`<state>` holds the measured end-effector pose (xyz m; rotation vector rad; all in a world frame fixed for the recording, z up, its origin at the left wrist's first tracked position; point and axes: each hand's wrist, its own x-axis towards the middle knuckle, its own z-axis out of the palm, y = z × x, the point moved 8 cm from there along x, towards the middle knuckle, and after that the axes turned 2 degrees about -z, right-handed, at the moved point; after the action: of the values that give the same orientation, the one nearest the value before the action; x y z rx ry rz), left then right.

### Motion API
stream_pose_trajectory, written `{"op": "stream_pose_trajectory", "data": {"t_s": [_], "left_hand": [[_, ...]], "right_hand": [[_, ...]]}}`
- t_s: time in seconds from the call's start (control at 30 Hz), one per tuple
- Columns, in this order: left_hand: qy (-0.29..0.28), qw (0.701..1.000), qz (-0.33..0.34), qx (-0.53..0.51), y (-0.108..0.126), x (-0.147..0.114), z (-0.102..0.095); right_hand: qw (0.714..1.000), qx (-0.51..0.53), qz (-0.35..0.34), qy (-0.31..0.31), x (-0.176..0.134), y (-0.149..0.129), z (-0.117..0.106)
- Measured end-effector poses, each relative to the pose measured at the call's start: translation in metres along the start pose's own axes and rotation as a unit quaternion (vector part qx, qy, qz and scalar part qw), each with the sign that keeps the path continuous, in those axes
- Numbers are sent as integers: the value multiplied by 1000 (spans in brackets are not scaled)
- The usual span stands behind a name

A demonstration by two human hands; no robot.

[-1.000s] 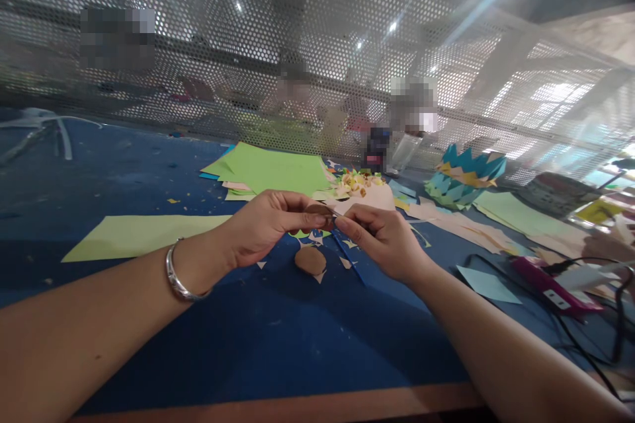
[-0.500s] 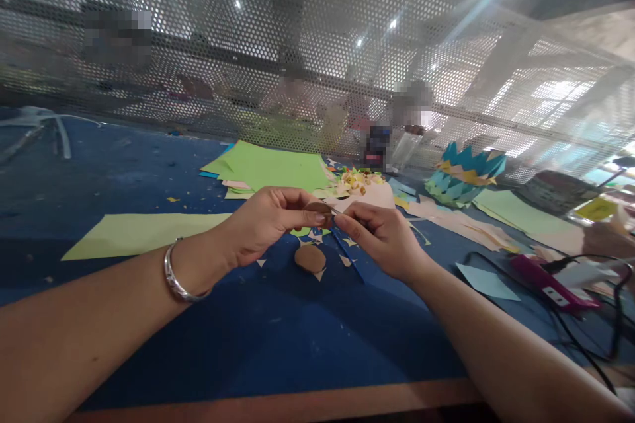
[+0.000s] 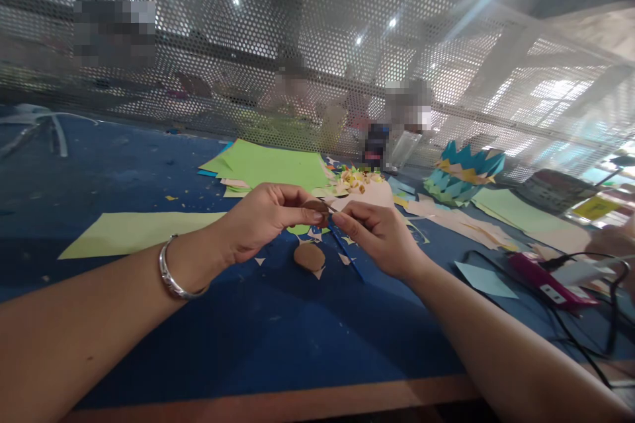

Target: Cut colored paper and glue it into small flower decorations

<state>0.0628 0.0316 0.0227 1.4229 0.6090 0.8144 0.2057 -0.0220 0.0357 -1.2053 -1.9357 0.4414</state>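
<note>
Pinching a small brown piece point(image 3: 320, 206) near the centre of the frame, the left hand point(image 3: 265, 221) has its thumb and fingers closed on it, with a silver bracelet point(image 3: 171, 272) around the wrist. The right hand point(image 3: 380, 234) meets it from the right, thumb and fingers pressed together just beside the piece's right edge; whether they grip the piece itself or something thin at its edge is too small to tell.

Just below the hands, a brown disc point(image 3: 309, 256) lies flat on the blue table point(image 3: 238, 350), small paper scraps near it. A thin blue stick point(image 3: 354, 267) slants down to the right from between the hands. At centre left, a pale green strip point(image 3: 133, 234) reaches partly behind the left forearm. Bright green sheets point(image 3: 278, 164) are stacked above the left hand, and a heap of colourful bits point(image 3: 361, 180) sits to their right. A blue, yellow and green zigzag paper ring point(image 3: 464, 175) stands at the right, above a light blue sheet point(image 3: 486, 279) and a magenta power strip point(image 3: 548, 285) with dark cables.
</note>
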Motion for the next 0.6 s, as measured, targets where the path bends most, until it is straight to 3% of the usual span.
{"op": "stream_pose_trajectory", "data": {"t_s": [0.6], "left_hand": [[-33,999,-6,31,-3,-3,12]], "right_hand": [[995,99,15,23,1,5,10]]}}
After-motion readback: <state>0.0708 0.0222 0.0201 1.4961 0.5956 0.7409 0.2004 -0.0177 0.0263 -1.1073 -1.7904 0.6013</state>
